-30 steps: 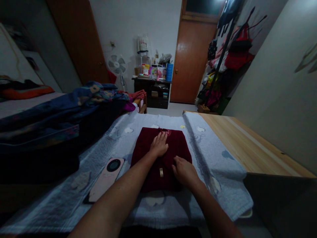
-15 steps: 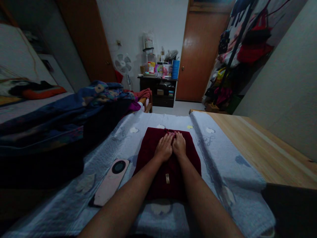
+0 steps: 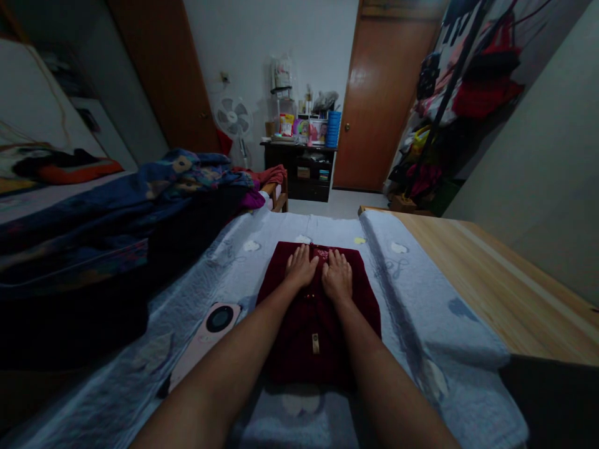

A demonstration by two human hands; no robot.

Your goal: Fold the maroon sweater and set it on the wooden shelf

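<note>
A dark red folded garment lies flat before me on a light blue patterned cloth. A small pale label shows on its near half, and a patterned neck patch at its far edge. My left hand rests on the garment left of the patch, fingers stretched out. To the right of the patch, my right hand also lies flat on the fabric, fingers extended. A pink phone with a round black camera ring is beside my left forearm, partly covered by it.
Crumpled blue bedding and dark fabric are heaped on the left. A wooden board extends along the right. Farther back stand a white fan, a dark cabinet with items on it, and a brown door.
My hands have moved apart, the left one to the left, uncovering the neck patch and a small fastening between them. The garment stays in about the same place.
</note>
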